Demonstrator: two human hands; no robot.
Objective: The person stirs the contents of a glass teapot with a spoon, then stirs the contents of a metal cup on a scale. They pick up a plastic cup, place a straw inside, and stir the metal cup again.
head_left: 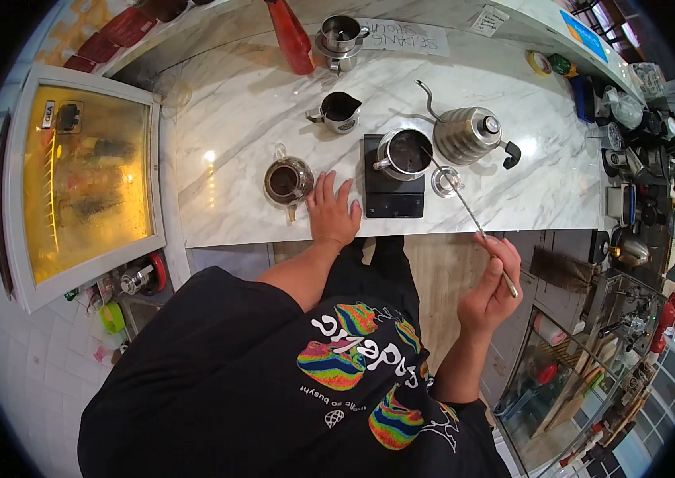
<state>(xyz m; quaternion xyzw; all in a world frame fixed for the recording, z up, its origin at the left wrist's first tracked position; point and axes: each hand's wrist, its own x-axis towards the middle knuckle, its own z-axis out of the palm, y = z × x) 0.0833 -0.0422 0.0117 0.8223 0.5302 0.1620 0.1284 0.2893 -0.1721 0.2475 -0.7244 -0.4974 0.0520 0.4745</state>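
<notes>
My right hand [494, 280] is closed on a long twisted metal spoon [465, 204], whose far end dips into dark liquid in a metal cup [405, 154]. That cup stands on a black scale [394, 197]. Palm down on the marble, my left hand [332, 209] has its fingers spread, beside a glass pot [288, 182] with dark contents. A small round metal piece [446, 182] lies right of the scale. Behind it stands a gooseneck kettle [467, 134]. A metal pitcher [340, 112] is behind the scale, to the left.
A red bottle [292, 40] and a stacked metal dripper [340, 40] stand at the back of the marble counter [230, 119], near a handwritten paper [405, 37]. A glass-fronted cabinet [86, 179] is at the left; shelves with cups and tools line the right.
</notes>
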